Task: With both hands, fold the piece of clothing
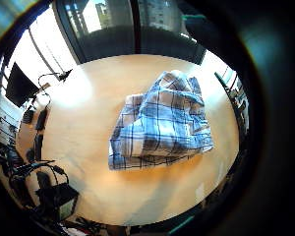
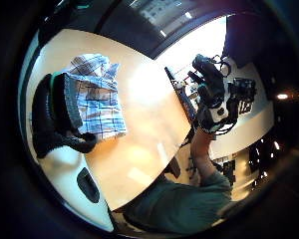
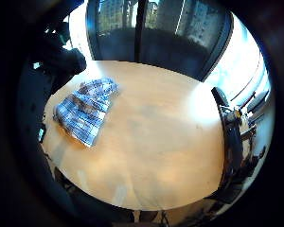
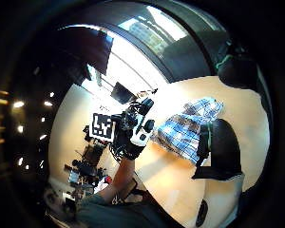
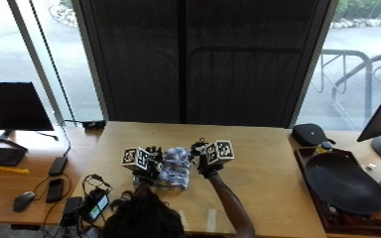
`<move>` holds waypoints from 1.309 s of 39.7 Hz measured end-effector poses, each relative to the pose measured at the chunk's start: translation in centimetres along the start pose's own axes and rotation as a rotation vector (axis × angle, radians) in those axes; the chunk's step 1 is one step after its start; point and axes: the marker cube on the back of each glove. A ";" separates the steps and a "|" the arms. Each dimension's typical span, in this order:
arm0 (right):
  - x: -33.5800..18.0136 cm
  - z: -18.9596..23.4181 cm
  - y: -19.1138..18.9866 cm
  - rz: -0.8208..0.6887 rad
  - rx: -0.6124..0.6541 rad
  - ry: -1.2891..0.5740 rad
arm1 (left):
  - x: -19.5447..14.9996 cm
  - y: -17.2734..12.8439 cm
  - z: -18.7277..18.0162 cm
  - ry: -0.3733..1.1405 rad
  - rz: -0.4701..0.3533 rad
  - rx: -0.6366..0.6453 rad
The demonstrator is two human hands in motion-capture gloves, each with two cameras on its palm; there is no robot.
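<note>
Outside view, near edge: the person's head sits at the lower border, both forearms reaching up over the wooden surface point(image 5: 263, 183).

Left hand point(image 5: 146, 163) hangs above the left side of the shirt point(image 5: 174, 169); right hand point(image 5: 207, 161) hangs just beside its right edge. Neither grip is seen clearly enough from here; cannot tell whether the fingers touch cloth.

Palm views: the shirt lies below both palms, apart from them, as a rumpled, partly folded bundle of blue-and-white plaid, flat on the surface near the person's edge. In the left thumb side view a dark gloved thumb point(image 2: 55, 119) shows in front of the cloth; contact cannot be judged.

Further out: a dark oval tray point(image 5: 344, 184) to the right, a black monitor point(image 5: 12, 106) on the left desk, and a dark glass door point(image 5: 200, 59) beyond the surface.
</note>
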 end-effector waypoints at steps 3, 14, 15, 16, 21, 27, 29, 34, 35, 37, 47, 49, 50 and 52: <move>0.3 0.2 0.1 0.004 -0.007 0.009 | -0.2 -0.1 0.0 0.004 -0.006 -0.001; 0.6 -1.5 0.4 0.018 -0.020 0.071 | -0.1 0.0 1.1 0.029 -0.012 0.000; 0.4 -1.7 0.4 0.016 -0.016 0.075 | 0.0 0.1 1.2 0.032 -0.010 -0.003; 0.2 -2.0 0.4 0.013 -0.011 0.077 | 0.0 0.3 1.3 0.033 -0.008 -0.006; -1.4 -3.1 0.9 -0.021 0.010 0.087 | -0.1 0.9 1.5 0.037 -0.005 -0.016; -2.1 -3.4 1.6 -0.050 0.023 0.110 | -0.1 0.8 1.3 0.032 0.005 0.003; -2.2 -3.7 1.7 -0.054 0.032 0.118 | 0.2 0.8 1.1 0.031 0.006 0.006; -1.8 -3.8 1.6 -0.040 0.031 0.093 | 0.6 0.5 1.1 0.028 0.016 0.009; -1.7 -3.8 1.5 -0.035 0.031 0.085 | 0.6 0.4 1.2 0.026 0.018 0.009; -1.3 -3.7 1.2 -0.027 0.033 0.072 | 0.5 0.4 1.4 0.019 0.019 0.004; 0.3 -3.4 1.2 0.041 0.046 0.024 | 0.7 0.9 2.5 0.001 0.025 -0.059; 0.2 -3.7 1.4 0.047 0.049 0.022 | 1.0 1.3 2.5 -0.006 0.031 -0.062; 0.1 -4.0 1.4 0.047 0.053 0.020 | 1.1 1.5 2.5 -0.011 0.036 -0.063; -0.2 -4.3 1.5 0.045 0.062 0.015 | 1.2 1.9 2.6 -0.024 0.048 -0.061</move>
